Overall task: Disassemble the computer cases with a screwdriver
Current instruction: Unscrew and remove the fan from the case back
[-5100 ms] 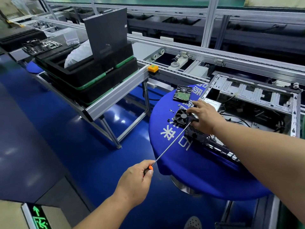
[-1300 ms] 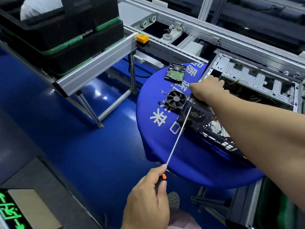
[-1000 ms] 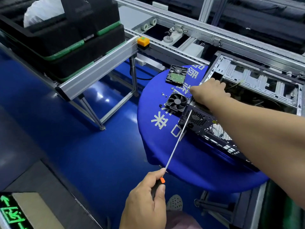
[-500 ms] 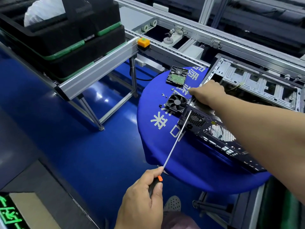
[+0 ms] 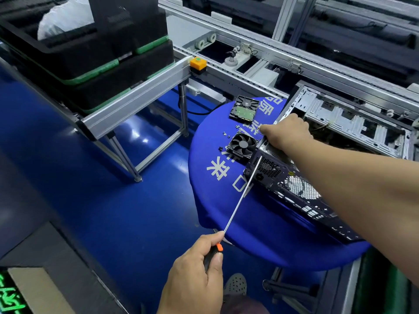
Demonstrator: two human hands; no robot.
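Observation:
An open computer case [image 5: 301, 196] lies on its side on a round table with a blue cloth [image 5: 226, 200], its black rear panel facing me. My left hand [image 5: 197, 275] grips the black and orange handle of a long screwdriver [image 5: 242, 196]. Its tip sits at the top corner of the rear panel by the power supply grille. My right hand [image 5: 285, 132] rests on the case's upper corner with fingers curled over the edge. A loose black fan [image 5: 242, 146], a hard drive [image 5: 244, 108] and several small screws [image 5: 226, 133] lie on the cloth left of the case.
Stacked black trays with green edges [image 5: 95, 55] stand on an aluminium conveyor frame [image 5: 140, 98] at the left. An orange button box [image 5: 198, 63] sits at the frame's corner. A conveyor line [image 5: 294, 62] runs behind the table. Blue floor [image 5: 90, 200] lies below.
Over the last five seconds the screwdriver tip shifted from near the fan to the rear panel's top corner. My right hand slid up onto the case's corner. The view has tilted down slightly.

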